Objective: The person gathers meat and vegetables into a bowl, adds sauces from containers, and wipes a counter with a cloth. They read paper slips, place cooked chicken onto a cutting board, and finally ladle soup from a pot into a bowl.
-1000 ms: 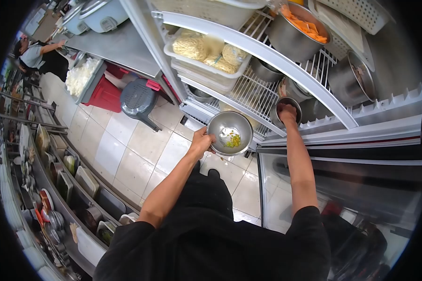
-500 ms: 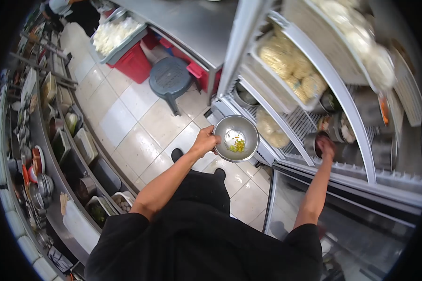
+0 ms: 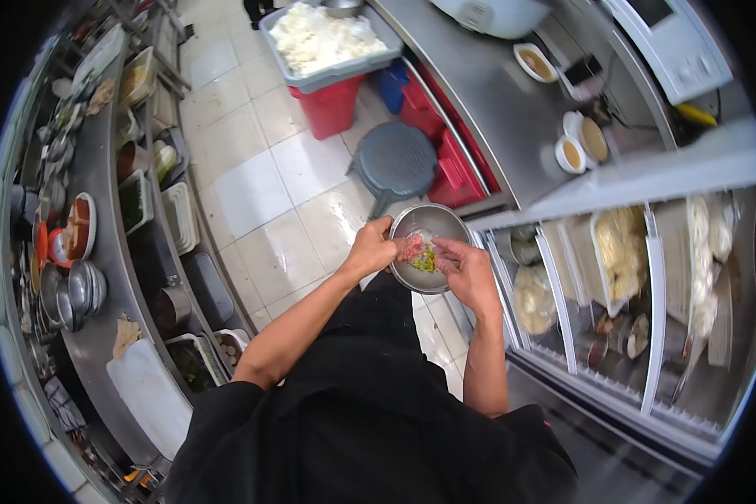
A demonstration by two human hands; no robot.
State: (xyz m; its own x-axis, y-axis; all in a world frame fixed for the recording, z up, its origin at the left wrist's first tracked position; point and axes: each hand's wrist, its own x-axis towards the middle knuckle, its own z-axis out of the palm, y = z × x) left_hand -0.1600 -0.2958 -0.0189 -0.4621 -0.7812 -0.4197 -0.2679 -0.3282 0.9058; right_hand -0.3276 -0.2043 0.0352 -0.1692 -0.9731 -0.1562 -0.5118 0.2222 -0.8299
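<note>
My left hand [image 3: 375, 249] grips the left rim of a round steel bowl [image 3: 454, 223], with the thumb over the edge. Inside the bowl lie chopped yellow-green pieces [image 3: 425, 259], some pink, meat-like bits [image 3: 412, 246] and something whitish beneath them. Over the bowl's right side is my right hand [image 3: 469, 273], its fingers bent together and their tips reaching inside. Whether anything is between those fingertips is hidden.
An open fridge with wire shelves [image 3: 554, 286] and bagged food [image 3: 622, 252] stands at the right. Ahead are a grey stool [image 3: 396, 158], a red bin [image 3: 328, 107] under a tub of white food, and a steel counter [image 3: 496, 109]. Shelves with food containers [image 3: 139, 202] line the left.
My right hand has come out of the fridge and over the bowl. Pink bits now show in the bowl. The view has turned, bringing more of the steel counter into sight.
</note>
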